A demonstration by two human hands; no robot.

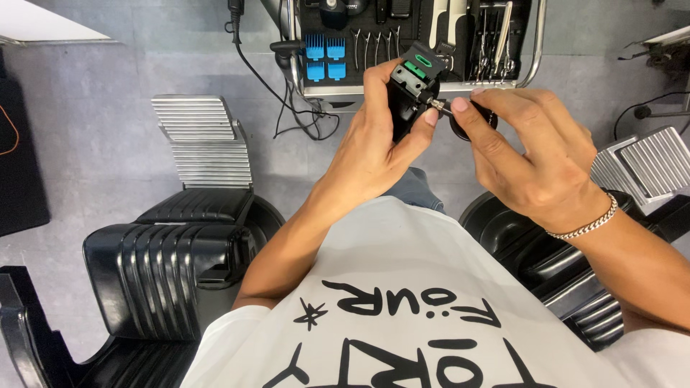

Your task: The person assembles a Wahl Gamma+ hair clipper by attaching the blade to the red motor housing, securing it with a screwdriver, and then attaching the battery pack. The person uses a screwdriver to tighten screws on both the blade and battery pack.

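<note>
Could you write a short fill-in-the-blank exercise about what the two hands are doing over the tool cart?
1. The left hand grips a black hair ____.
2. The bracelet sits on the ____ wrist.
3. The four combs on the tool cart are ____ in colour.
4. The right hand pinches a small metal part at the clipper's ____.

Missing words: clipper; right; blue; side

Matt black plastic clipper (pixel 406 97) with small shiny metal screw (pixel 436 105) at 12 o'clock. Glossy ribbed black chair (pixel 154 269) at 8, ridged metal footrest (pixel 201 140), shiny metal bracelet (pixel 589 226), white cloth shirt (pixel 402 302).
</note>
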